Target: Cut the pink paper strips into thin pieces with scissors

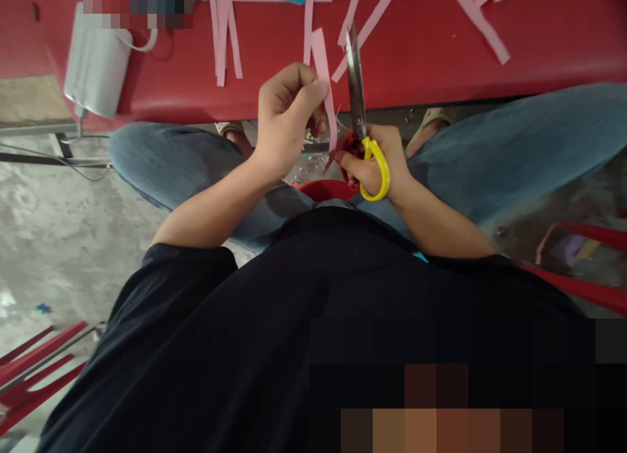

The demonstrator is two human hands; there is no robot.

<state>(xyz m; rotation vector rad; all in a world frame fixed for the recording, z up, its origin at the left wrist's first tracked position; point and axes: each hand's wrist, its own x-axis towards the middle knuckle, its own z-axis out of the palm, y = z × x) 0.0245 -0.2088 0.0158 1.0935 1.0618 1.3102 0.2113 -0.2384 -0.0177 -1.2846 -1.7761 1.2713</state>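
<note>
Between the thumb and fingers of my left hand is a narrow pink paper strip, its upper end sticking up past the thumb. The strip's lower end hangs down near the fingertips of my right hand; I cannot tell whether they touch it. My right hand is closed around a pair of scissors with a yellow and a red handle loop. Their metal blades point away from me, toward the red table, and look nearly closed. Both hands are above my lap, just before the table's near edge.
Several more pink strips lie on the red table, some partly over the near edge. A white device with a cable is at the left. Beneath my hands, a red container stands between my knees. Red stools flank me.
</note>
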